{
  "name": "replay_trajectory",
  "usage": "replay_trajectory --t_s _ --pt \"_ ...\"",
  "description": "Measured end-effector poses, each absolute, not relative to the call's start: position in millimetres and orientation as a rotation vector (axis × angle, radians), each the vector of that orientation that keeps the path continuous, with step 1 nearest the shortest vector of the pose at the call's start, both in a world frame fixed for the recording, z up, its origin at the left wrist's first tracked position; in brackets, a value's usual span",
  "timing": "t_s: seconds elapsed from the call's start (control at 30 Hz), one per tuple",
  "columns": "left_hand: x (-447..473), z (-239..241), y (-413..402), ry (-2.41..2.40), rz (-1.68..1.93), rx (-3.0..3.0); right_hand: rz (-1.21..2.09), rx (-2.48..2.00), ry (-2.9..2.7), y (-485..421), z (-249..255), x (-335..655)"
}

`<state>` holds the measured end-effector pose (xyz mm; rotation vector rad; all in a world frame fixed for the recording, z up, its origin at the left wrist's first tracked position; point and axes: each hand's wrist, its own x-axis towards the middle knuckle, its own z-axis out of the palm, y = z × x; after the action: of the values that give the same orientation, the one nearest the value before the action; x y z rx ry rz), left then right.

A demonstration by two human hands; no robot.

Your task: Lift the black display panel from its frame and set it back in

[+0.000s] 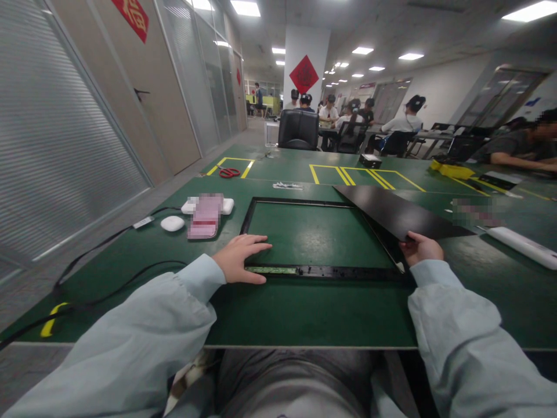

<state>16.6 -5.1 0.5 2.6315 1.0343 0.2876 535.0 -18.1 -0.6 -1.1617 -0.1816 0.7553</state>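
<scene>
A black rectangular frame (343, 271) lies flat on the green table, with a green strip along the left part of its near bar. My left hand (242, 258) rests at the frame's near left corner, fingers spread. With my right hand (421, 249) I pinch the near edge of a thin dark flat panel (391, 210). The panel is tilted over the frame's right side and hides part of it. A small pale bit (400, 267) shows at the near right corner, below my right hand.
Red-handled scissors (230, 172) lie at the back left. Left of the frame are a pink phone-like item (205, 217), a white rounded object (172, 223) and black cables (108, 238). A long white item (522, 247) lies on the right. People sit at tables beyond.
</scene>
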Motion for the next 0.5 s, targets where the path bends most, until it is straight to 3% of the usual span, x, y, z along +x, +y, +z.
replay_trajectory --t_s 0.3,0.5 --pt "17 3 -6 1.032 0.283 2.623 0.940 -1.252 -0.295 -24 7 520" --pt "16 0 -5 1.034 0.283 2.625 0.891 -1.275 -0.320 -23 -4 530"
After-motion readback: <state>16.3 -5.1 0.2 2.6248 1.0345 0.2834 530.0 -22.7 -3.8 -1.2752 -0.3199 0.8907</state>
